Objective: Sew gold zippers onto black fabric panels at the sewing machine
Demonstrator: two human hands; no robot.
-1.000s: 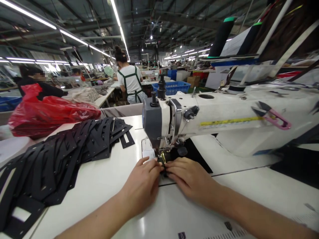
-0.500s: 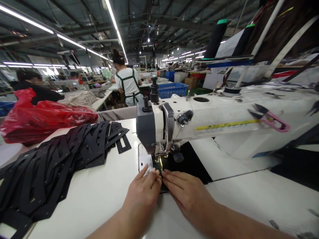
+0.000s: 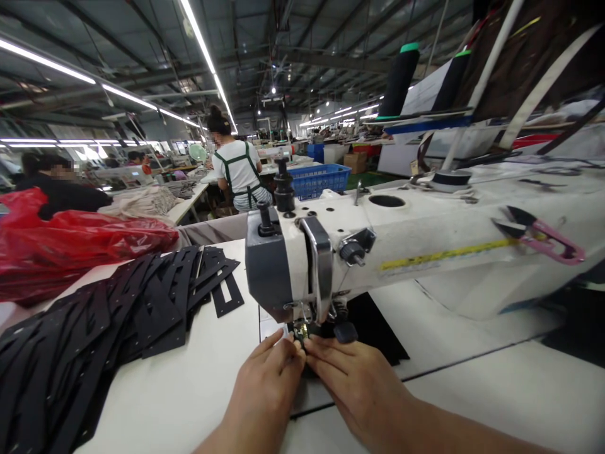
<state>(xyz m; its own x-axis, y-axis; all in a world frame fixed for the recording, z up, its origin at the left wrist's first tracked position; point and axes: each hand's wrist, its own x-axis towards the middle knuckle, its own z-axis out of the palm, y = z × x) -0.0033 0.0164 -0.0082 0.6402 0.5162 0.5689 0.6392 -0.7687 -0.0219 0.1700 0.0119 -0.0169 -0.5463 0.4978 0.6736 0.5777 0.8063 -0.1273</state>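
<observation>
Currently, watching through the head camera from afar, I read everything off one short line: the gold-toothed zipper (image 3: 303,330), which lies straight ahead of the fingertips, low beneath the grey-nosed end of the sewing machine (image 3: 269,271). Only a small length of it shows, and its long axis seems to run away from me, roughly front to back; its far end I cannot make out. My left hand (image 3: 268,386) comes in from the near left and my right hand (image 3: 363,379) from the near right, so their fingertips almost meet in a V at the zipper's near end, left fingers on its left side, right fingers on its right. Neither is plainly nearer; both appear to touch the work. The right fingers reach out long and close together, the left ones bend more, but the undersides are hidden, so I cannot tell whether either hand pinches anything or simply presses down. Beyond the right fingers, a black fabric panel (image 3: 379,331) spreads flat to the right, partly beneath the machine. Well apart on the left, slotted black strips (image 3: 165,309) lie overlapping on the white table (image 3: 155,386).
</observation>
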